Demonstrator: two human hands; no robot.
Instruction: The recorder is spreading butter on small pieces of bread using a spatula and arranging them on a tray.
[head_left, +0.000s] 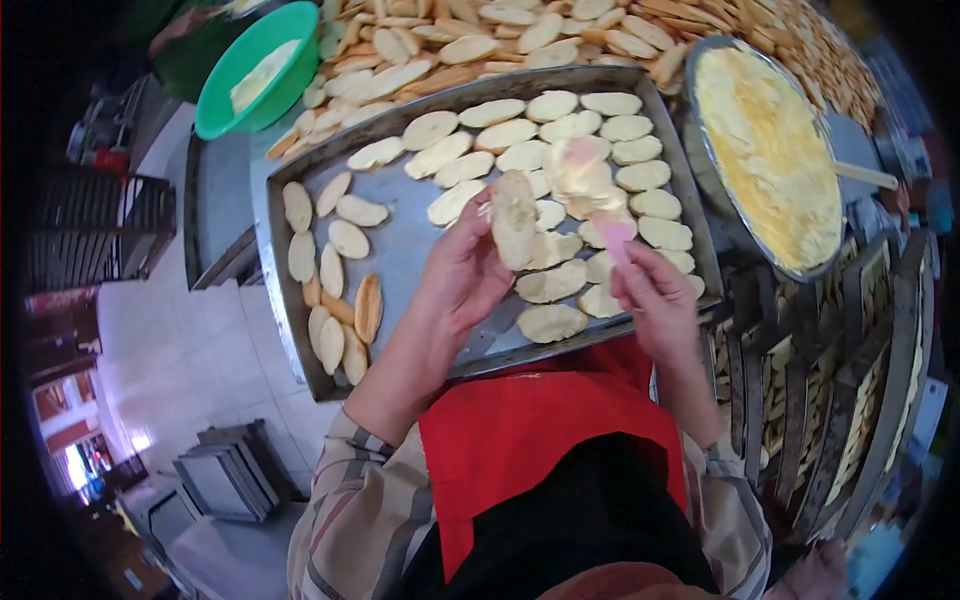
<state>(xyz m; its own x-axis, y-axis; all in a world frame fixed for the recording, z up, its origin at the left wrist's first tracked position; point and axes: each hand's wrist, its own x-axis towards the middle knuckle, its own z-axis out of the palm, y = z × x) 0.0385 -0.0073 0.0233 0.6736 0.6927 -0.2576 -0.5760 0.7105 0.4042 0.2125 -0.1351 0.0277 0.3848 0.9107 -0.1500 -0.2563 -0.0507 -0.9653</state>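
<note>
In my left hand (469, 259) is an oval bread slice (514, 219), held up over the tray with its cut face showing. My right hand (656, 289) grips a pink spatula (616, 234) by its handle. A thick lump of pale yellow spread (577, 180) covers most of the spatula's blade, just right of the slice. Below both hands lies a metal baking tray (409, 259). Rows of bread slices (551, 322) with pale tops fill its right and upper parts. Several more slices (349, 238) lie loosely along its left side.
A large oval basin (772, 157) of yellow spread, with a white-handled utensil (866, 174), stands at the right. Sliced bread (465, 49) is heaped behind the tray. A green bowl (292, 82) sits at the upper left. Filled trays (810, 405) are stacked at the lower right.
</note>
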